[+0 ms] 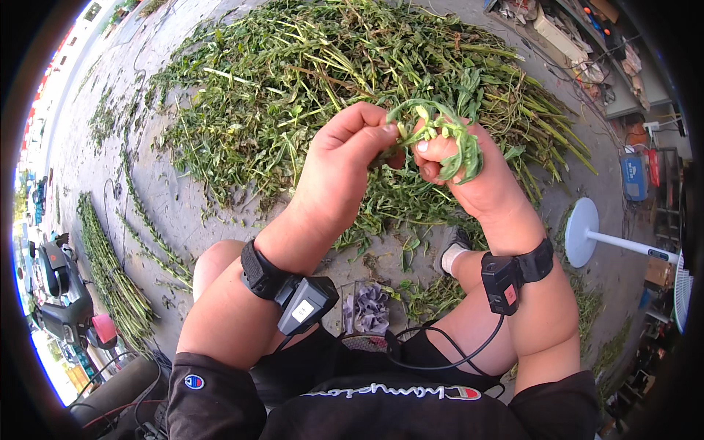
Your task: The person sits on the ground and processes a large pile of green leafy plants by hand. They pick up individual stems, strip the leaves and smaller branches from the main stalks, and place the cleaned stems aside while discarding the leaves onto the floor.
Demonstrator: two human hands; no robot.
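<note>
In front of me, both hands meet over a large heap of cut leafy green stalks. My right hand grips a curled, wilted sprig with pale green pods or buds, its leaves bending over the thumb and fingers. My left hand pinches the sprig's left side between thumb and index finger. The left fingertips are partly hidden, so the exact part in the pinch cannot be made out. Each wrist wears a black strapped device with a cable.
A bundle of long green stalks lies on the concrete floor at left, near a parked scooter. Between my legs is a wire basket holding crumpled purplish material. At right stand a white fan, a blue box and cluttered shelving.
</note>
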